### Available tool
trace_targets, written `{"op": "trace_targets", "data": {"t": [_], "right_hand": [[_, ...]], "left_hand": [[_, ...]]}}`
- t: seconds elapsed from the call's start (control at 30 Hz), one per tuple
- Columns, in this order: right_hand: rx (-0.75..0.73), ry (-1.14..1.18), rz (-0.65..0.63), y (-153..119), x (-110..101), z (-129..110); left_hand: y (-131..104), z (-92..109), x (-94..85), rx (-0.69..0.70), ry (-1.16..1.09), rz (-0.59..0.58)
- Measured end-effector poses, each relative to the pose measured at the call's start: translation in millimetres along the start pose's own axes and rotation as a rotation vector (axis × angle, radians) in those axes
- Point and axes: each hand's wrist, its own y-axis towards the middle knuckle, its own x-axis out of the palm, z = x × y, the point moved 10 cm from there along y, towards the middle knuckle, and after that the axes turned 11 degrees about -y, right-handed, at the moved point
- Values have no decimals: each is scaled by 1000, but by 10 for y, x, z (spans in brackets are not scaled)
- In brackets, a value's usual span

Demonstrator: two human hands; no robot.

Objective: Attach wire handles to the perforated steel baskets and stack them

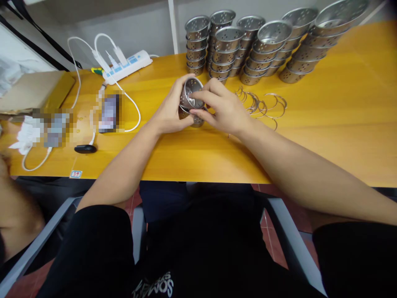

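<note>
A small perforated metal cup (186, 92) is tilted toward me, its open mouth showing holes in the wall and bottom. My left hand (172, 105) wraps around its left side, fingers behind and thumb in front. My right hand (221, 103) is at the cup's right rim, index finger reaching into the mouth and thumb against the near edge; whether it pinches anything is hidden. Below the tilted cup, another perforated cup (198, 122) shows partly between the hands. Several thin metal rings (256, 103) lie loose on the table just right of my right hand.
Several stacks of perforated metal cups (228, 45) stand along the back of the yellow table (341, 136). To the left are a white power strip (130, 66) with cables, a phone (109, 114), a black oval object (85, 149) and a cardboard box (34, 91). Another person's arm (18, 207) is at far left.
</note>
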Motion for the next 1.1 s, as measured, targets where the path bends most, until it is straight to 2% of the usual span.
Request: {"op": "trace_targets", "data": {"t": [0.23,0.43,0.67,0.87,1.1], "right_hand": [[-75,-20,-64,31,12,-157],[-82,23,-113,39,5,-133],[-114,79,-163,6,33,-93],[-31,128,-163,-12,22,65],[66,134,-109,4,-17,99]], "left_hand": [[66,10,-53,13,73,7],[93,69,-109,3,95,-19],[63,38,-53,12,83,-77],[50,-32,-81,-40,-26,-15],[52,23,-74,-89,-48,-51]]}}
